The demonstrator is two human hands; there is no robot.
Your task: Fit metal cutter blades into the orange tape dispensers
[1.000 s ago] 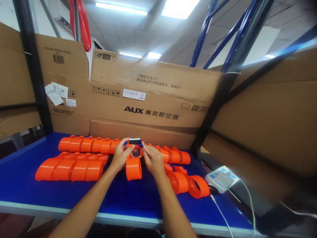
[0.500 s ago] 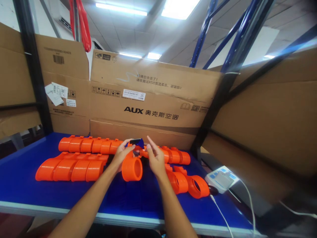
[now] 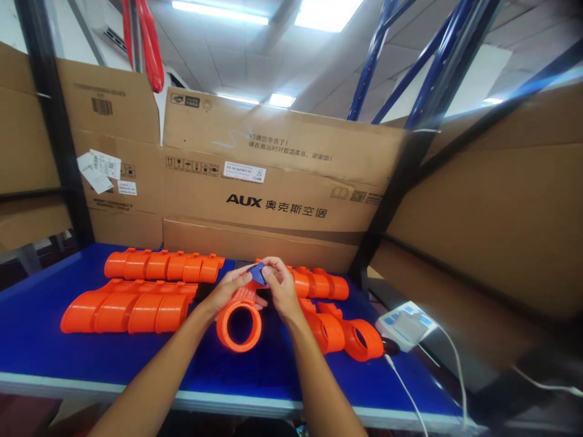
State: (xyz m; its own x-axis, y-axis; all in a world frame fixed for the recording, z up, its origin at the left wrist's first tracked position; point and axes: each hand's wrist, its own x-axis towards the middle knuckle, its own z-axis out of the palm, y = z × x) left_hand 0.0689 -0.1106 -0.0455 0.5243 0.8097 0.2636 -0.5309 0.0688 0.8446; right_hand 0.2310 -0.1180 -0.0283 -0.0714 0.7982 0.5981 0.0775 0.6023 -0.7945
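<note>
Centrally, an orange ring (image 3: 239, 326) is gripped by the left hand (image 3: 232, 290) above the bench (image 3: 54, 358), a small blue piece (image 3: 258, 272) pinched just above it by the right hand (image 3: 281, 290).

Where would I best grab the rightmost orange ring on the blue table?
Likely the top rim of the rightmost orange ring, pinched from above with one finger inside: it stands on edge with its hole open toward the camera.

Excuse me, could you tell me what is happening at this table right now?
At a blue table, a person's left hand holds an orange ring piece, its opening facing the camera. The right hand pinches a small blue part at the ring's top. More orange pieces lie in rows beside them.
</note>
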